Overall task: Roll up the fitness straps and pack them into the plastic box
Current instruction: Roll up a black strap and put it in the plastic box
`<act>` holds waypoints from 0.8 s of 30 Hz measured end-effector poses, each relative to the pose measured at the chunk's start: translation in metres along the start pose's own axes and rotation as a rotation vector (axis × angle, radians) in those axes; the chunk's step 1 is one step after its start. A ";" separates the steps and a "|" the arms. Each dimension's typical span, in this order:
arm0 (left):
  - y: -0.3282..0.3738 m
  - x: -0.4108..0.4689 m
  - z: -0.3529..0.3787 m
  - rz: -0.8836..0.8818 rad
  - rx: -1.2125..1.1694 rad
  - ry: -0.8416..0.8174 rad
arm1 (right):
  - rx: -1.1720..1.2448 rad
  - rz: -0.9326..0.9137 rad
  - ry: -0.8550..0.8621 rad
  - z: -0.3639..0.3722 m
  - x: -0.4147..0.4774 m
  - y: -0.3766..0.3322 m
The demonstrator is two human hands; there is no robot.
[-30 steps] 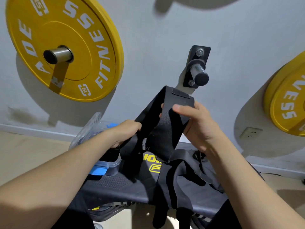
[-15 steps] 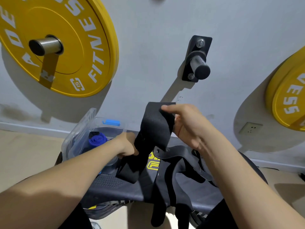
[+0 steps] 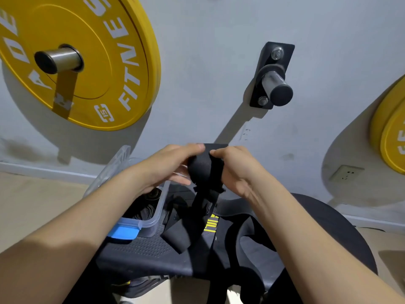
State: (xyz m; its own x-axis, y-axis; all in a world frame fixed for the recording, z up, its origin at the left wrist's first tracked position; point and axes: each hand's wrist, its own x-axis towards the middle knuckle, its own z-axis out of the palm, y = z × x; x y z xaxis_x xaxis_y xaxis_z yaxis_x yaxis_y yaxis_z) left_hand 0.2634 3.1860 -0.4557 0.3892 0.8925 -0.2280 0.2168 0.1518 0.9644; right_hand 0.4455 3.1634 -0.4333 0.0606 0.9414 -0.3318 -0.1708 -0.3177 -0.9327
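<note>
A black fitness strap is partly rolled between both hands, above the bench. My left hand grips its left side, fingers curled over the top. Its right side is pinched by my right hand. The strap's loose tail hangs down to the black bench pad. The clear plastic box with a blue clasp stands on the bench under my left wrist, lid open, with dark rolled straps inside. More black straps lie in a loose tangle on the bench.
A yellow weight plate hangs on a wall peg at upper left. A bare steel peg juts from the wall at centre, another yellow plate at right. A wall socket sits low right. Beige floor lies on both sides.
My left hand has come up from the strap's lower part to its top, beside my right hand. The long flat strap is now gathered into a tighter roll, and the view has shifted.
</note>
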 end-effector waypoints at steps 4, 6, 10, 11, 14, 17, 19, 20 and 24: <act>0.004 0.002 0.001 0.155 -0.015 0.145 | -0.074 -0.065 -0.005 -0.001 0.005 -0.001; 0.011 0.005 0.004 0.178 -0.041 0.300 | -0.187 -0.143 0.009 0.000 0.006 -0.002; 0.025 0.009 0.008 0.196 -0.038 0.550 | -0.174 -0.314 0.081 0.001 0.003 -0.002; 0.029 0.010 0.008 0.228 -0.038 0.560 | -0.169 -0.379 0.096 0.000 0.003 -0.001; 0.037 0.009 0.007 0.327 -0.054 0.478 | -0.165 -0.542 0.048 -0.002 0.003 -0.005; 0.035 0.008 0.002 0.394 -0.073 0.307 | -0.269 -0.608 0.008 -0.004 0.004 -0.008; 0.031 0.006 0.000 0.445 0.001 0.203 | -0.307 -0.616 -0.003 -0.007 0.005 -0.006; 0.028 0.006 -0.001 0.468 0.051 0.189 | -0.299 -0.618 -0.003 -0.008 0.005 -0.006; 0.024 0.008 -0.004 0.508 0.188 0.359 | -0.203 -0.618 0.012 -0.007 0.006 -0.010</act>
State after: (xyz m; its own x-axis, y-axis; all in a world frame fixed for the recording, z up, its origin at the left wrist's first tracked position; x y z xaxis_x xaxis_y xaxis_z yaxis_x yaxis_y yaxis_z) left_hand 0.2683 3.1985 -0.4344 0.1679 0.9251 0.3405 0.2501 -0.3740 0.8930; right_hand 0.4545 3.1719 -0.4269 0.0991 0.9566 0.2739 0.0878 0.2658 -0.9600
